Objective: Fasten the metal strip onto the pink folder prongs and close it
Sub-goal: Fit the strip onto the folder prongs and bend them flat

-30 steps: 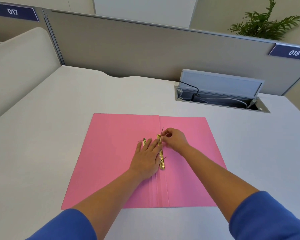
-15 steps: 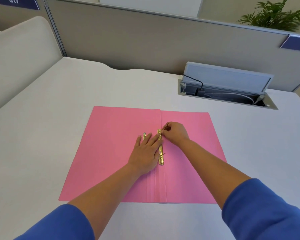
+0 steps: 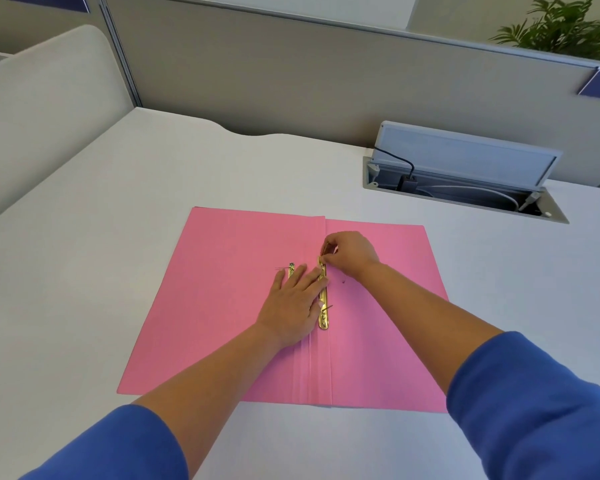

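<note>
The pink folder [image 3: 222,306] lies open and flat on the white desk. A gold metal strip [image 3: 323,317] runs along its spine fold. My left hand [image 3: 293,303] lies flat on the folder, fingers spread, its fingertips pressing the strip's left edge. My right hand [image 3: 350,252] pinches the thin upper prong at the strip's far end. The lower prong [image 3: 327,307] sticks out sideways through the strip. Another small gold piece [image 3: 291,268] shows just beyond my left fingertips.
An open cable box [image 3: 465,181] with a raised lid and cords sits in the desk at the back right. A grey partition wall [image 3: 291,81] bounds the desk behind, and a potted plant [image 3: 568,26] stands beyond it.
The camera has tilted down and nearer. My right hand has bent the upper prong lower toward the strip. My left hand stays pressed in place.
</note>
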Available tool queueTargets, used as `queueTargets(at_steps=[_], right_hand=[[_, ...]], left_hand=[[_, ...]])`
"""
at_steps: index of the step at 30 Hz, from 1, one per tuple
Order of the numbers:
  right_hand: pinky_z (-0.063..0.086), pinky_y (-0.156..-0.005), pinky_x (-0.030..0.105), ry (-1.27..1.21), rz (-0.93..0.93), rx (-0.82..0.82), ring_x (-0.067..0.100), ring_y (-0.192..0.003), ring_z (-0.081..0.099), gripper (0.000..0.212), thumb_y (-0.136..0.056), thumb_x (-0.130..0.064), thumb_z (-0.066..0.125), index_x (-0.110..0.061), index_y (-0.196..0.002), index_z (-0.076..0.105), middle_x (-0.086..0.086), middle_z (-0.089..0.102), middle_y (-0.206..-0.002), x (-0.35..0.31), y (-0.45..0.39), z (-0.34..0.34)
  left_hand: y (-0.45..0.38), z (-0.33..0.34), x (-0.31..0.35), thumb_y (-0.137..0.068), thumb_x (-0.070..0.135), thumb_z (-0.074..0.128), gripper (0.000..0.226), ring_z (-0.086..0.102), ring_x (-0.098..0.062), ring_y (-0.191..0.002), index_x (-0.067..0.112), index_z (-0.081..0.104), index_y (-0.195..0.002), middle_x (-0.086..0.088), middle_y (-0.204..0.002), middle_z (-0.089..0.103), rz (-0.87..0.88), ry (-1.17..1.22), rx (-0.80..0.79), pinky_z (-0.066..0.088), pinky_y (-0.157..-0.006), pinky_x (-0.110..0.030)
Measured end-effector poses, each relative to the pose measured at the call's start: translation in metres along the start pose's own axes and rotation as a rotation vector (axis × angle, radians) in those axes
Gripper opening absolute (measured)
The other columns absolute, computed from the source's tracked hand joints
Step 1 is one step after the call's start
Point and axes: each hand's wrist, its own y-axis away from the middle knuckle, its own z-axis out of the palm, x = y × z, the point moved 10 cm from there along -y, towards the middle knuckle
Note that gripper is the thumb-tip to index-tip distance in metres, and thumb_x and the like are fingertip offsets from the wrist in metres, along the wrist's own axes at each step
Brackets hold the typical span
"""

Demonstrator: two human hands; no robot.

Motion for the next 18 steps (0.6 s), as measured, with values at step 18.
queueTargets(at_steps=[18], right_hand=[[0.049, -0.073, 0.033, -0.329, 0.344, -0.098, 0.024, -0.075, 0.054, 0.009, -0.079, -0.009, 0.064, -0.001, -0.077, 0.065, 0.015, 0.060, -0.082, 0.031, -0.016, 0.018]], left_hand=[[0.000, 0.000, -0.002, -0.094, 0.032, 0.028, 0.050, 0.007, -0.017, -0.146, 0.029, 0.025, -0.143, 0.009, -0.157, 0.018, -0.013, 0.018, 0.003, 0.002, -0.119, -0.046]])
